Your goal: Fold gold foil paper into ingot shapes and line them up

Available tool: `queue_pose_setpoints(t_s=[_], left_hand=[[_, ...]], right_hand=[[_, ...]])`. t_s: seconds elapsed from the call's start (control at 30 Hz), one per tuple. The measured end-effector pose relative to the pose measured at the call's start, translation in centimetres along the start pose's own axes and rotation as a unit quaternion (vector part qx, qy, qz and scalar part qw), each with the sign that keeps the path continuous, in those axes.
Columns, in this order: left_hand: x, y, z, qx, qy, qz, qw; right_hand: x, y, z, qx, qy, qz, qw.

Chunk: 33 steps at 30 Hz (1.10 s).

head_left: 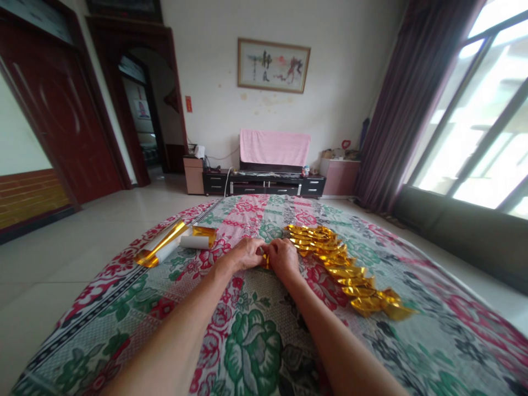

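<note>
My left hand (248,253) and my right hand (284,257) meet over the middle of the table, fingers closed on one small piece of gold foil paper (266,260). Most of that piece is hidden under the fingers, so its folded shape cannot be made out. To the right of my right hand, several folded gold paper ingots (348,272) lie in overlapping rows that run toward the near right. Left of my left hand rest curled gold foil sheets (163,245) with white backs, and a smaller curled sheet (194,242) lies beside them.
A flowered cloth (256,344) in red, green and grey covers the round table. Beyond its far edge stands a low black TV cabinet (264,186), with a pink cloth (275,147) draped over the screen. A curtained window is at the right, doors at the left.
</note>
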State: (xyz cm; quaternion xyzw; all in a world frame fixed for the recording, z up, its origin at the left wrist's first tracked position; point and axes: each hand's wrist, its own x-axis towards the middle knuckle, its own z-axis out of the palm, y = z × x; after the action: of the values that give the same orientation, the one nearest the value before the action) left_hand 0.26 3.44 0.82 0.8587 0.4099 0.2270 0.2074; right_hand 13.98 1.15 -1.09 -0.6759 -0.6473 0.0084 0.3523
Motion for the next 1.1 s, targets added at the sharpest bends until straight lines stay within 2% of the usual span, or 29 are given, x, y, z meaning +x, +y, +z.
queue_pose_setpoints(t_s=[0.27,0.53,0.67,0.8,1.1], left_hand=[[0.4,-0.7,0.3,-0.024,-0.007,0.012,1.0],[0.3,-0.2,-0.2,0.002,-0.049,-0.013,0.999],[0.2,0.0,-0.3,0.009,-0.045,-0.027,0.999],[0.1,0.0,-0.3,0.009,-0.044,-0.023,0.999],[0.2,-0.2,-0.2,0.009,-0.056,-0.026,0.998]], right_hand=[[0.0,0.0,0.2,-0.041,-0.015,-0.009,0.999],[-0.3,0.8,0.0,-0.003,-0.008,-0.023,1.0],[-0.4,0.6,-0.2,0.0,-0.006,-0.007,1.0],[-0.5,0.7,-0.2,-0.005,0.009,-0.022,1.0],[-0.4,0.9,-0.1,-0.028,-0.02,-0.032,0.999]])
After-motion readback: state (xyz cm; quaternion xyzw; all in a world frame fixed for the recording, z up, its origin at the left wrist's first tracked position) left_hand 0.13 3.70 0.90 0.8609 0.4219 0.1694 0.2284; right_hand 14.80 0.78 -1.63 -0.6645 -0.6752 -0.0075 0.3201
